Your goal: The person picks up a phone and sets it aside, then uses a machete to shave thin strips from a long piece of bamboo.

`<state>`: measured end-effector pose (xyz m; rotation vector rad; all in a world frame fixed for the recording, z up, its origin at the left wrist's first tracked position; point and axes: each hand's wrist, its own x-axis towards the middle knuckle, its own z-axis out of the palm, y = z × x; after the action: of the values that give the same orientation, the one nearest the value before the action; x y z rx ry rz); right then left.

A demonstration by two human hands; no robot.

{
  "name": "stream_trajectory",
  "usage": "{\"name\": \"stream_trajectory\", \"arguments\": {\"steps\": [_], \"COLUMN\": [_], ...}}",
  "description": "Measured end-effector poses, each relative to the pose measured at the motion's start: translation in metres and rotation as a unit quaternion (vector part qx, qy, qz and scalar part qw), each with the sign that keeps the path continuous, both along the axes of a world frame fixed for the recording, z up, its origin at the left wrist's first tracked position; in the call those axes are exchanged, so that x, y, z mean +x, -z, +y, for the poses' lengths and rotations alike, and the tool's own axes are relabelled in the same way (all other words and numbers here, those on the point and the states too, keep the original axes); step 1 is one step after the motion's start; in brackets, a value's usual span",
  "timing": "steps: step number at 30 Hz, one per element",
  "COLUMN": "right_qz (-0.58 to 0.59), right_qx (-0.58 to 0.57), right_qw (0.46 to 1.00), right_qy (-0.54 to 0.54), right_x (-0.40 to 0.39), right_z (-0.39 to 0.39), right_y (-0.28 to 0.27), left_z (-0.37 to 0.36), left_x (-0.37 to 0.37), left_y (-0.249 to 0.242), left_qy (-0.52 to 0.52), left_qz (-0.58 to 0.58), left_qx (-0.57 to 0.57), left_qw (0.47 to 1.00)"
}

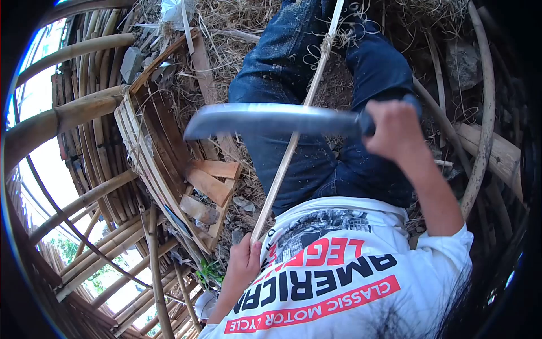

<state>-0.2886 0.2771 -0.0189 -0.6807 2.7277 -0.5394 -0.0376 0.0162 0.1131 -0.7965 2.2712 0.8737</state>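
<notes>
My right hand (393, 129) is closed round the dark handle of a large knife (271, 118). Its wide blade points left, level across my lap, and passes over a long pale strip (282, 169). The near end of that strip is in my left hand (245, 261), whose fingers are wrapped round it beside my shirt. From there the strip runs up between my legs to the top of the view. Curled shavings (330, 42) cling to its upper part. The blade is slightly blurred, and whether it touches the strip I cannot tell.
Wood pieces (212, 183) and a bundle of split strips (149, 164) lie at the left, before a bamboo lattice (84, 113). Shavings cover the ground (231, 17). Bamboo poles (491, 150) and a rock (464, 65) are at the right.
</notes>
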Motion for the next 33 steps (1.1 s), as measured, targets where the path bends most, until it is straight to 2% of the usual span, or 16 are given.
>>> {"name": "stream_trajectory", "arguments": {"steps": [1,2,6,8,10,13,14,16,18,20,23,26,28,30,31,33], "right_qz": [0.029,0.002,0.005,0.008,-0.016,-0.02,-0.02,0.045,0.011,0.03,0.035,0.033,0.025,0.079,0.028,0.007], "right_qx": [0.015,0.001,-0.006,-0.007,-0.027,-0.075,-0.077,-0.035,-0.011,-0.022,0.005,-0.015,-0.034,0.028,0.037,0.02], "right_qw": [0.998,0.992,0.991,0.99,0.993,0.997,0.997,0.997,0.993,0.989,0.988,0.999,0.998,0.996,0.99,0.982], "right_qy": [0.049,0.122,0.136,0.141,0.115,-0.025,-0.02,-0.059,0.114,0.145,0.15,0.025,-0.041,0.039,0.132,0.19], "right_x": [-0.015,-0.036,-0.061,-0.048,-0.03,0.005,0.002,-0.013,-0.05,-0.072,-0.055,-0.023,-0.018,-0.04,-0.059,-0.085], "right_z": [0.005,0.01,0.012,0.005,-0.001,-0.012,-0.012,-0.007,0.003,0.009,-0.001,-0.004,-0.006,-0.002,0.001,0.011], "right_y": [0.008,0.011,0.003,-0.004,-0.007,-0.005,-0.002,0.007,0.015,0.018,-0.001,-0.003,-0.003,0.018,0.017,0.024], "left_z": [-0.001,-0.001,0.001,-0.003,-0.005,0.003,0.002,-0.004,-0.006,-0.002,-0.006,-0.003,-0.002,-0.003,-0.004,-0.003], "left_x": [0.002,0.003,-0.011,-0.013,-0.013,-0.023,-0.026,-0.02,-0.015,-0.014,-0.025,-0.038,-0.037,-0.028,-0.029,-0.03], "left_y": [-0.006,-0.011,-0.006,-0.003,0.0,-0.001,0.0,-0.004,-0.009,-0.005,0.007,0.002,0.002,0.001,-0.003,-0.004], "left_qy": [-0.009,-0.017,-0.002,-0.015,0.023,0.028,0.03,0.039,0.03,0.027,0.036,0.013,0.036,0.036,0.01,0.009], "left_qz": [-0.011,-0.019,0.019,0.006,0.032,0.04,0.052,0.032,0.004,0.015,0.051,0.042,0.041,0.036,0.014,0.009], "left_qx": [0.001,0.002,0.005,0.006,0.006,-0.004,-0.012,-0.014,-0.043,-0.041,-0.022,-0.001,-0.009,-0.003,0.011,0.002], "left_qw": [1.0,1.0,1.0,1.0,0.999,0.999,0.998,0.999,0.999,0.999,0.998,0.999,0.998,0.999,1.0,1.0]}}
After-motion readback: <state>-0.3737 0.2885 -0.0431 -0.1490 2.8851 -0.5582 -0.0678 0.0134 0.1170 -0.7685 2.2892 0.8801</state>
